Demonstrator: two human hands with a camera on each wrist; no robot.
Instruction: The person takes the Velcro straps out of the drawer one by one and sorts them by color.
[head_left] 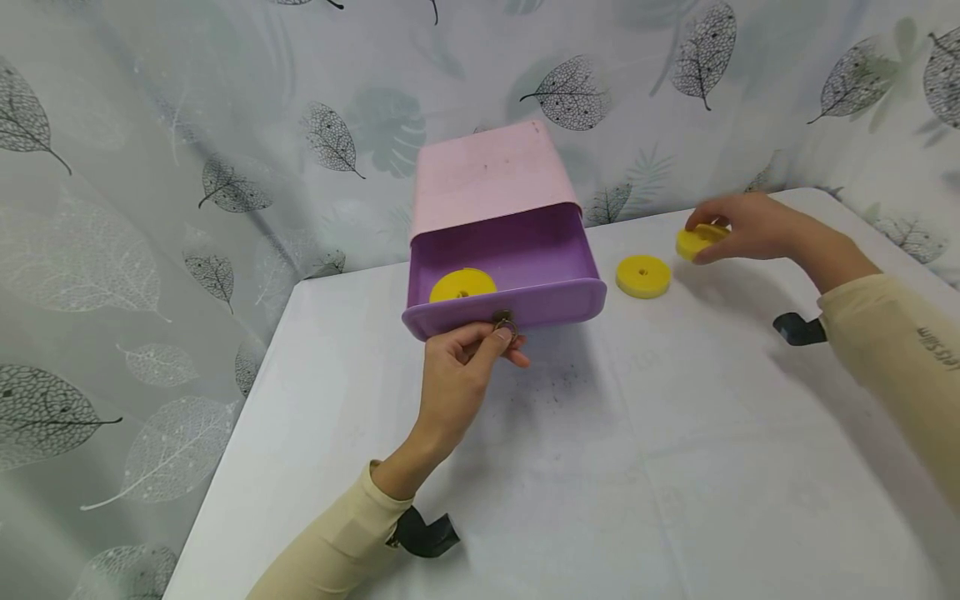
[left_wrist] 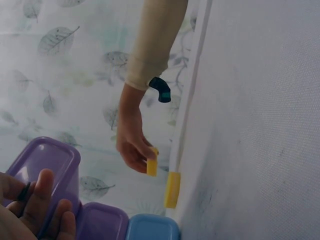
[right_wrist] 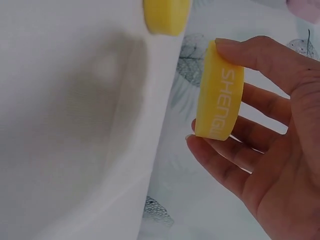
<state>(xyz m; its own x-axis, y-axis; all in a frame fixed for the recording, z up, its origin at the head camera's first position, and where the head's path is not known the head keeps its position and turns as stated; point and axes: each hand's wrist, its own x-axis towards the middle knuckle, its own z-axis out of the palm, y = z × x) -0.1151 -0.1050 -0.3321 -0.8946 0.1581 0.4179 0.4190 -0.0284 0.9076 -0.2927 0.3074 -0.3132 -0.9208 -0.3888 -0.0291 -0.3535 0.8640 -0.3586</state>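
My left hand [head_left: 455, 379] pinches the metal ring pull [head_left: 513, 327] on the front of a purple drawer [head_left: 555, 304]. The drawer is pulled out from under a pink cabinet top [head_left: 491, 175]. Inside it, at the left, lies a yellow disc [head_left: 459, 286] with a small centre hole. To the right, my right hand [head_left: 761, 229] grips a second yellow disc [right_wrist: 220, 100] by its rim, thumb on one side and fingers on the other; white letters show on its edge. The held disc is above the table, beside a third yellow disc [head_left: 643, 277] lying flat there.
Below the open drawer, the left wrist view shows another purple drawer [left_wrist: 102, 222] and a blue one [left_wrist: 152, 228]. The cabinet stands at the back of a white-covered table [head_left: 570, 492], close to a leaf-patterned curtain [head_left: 247, 100]. Dark curved pieces [head_left: 427, 533] stick out at both wrists.
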